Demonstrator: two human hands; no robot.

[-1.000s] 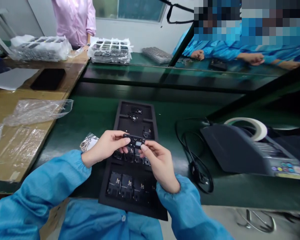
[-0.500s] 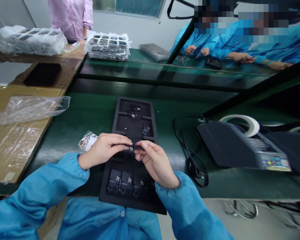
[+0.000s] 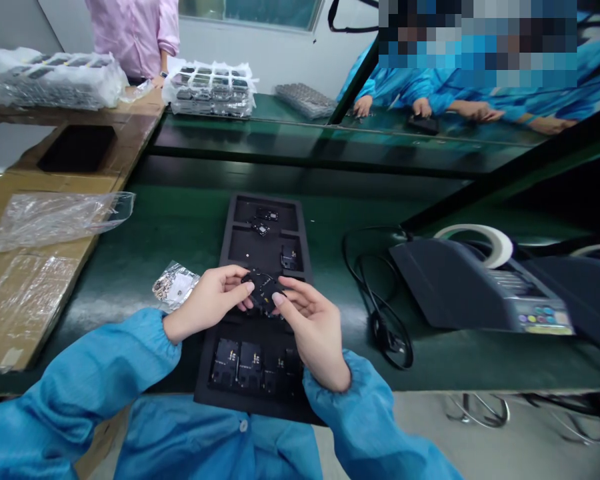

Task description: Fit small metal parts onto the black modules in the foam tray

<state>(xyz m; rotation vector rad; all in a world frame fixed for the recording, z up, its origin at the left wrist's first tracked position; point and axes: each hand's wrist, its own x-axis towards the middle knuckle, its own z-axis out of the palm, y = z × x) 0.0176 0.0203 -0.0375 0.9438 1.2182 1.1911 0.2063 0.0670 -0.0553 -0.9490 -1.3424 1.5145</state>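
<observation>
While over the tray [image 3: 263, 251], black part [image 3: 263, 289] between left hand [image 3: 207, 295] and right hand [image 3: 316, 327], narrow pinch from each.

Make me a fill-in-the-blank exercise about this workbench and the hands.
The left hand and right hand hold a part coloured ____.
The wearer's sleeves are coloured ____.
In this view, the small clear bag lies ____ of the tray.
The cable lies ____ of the tray.
Missing words: black; blue; left; right.
</observation>
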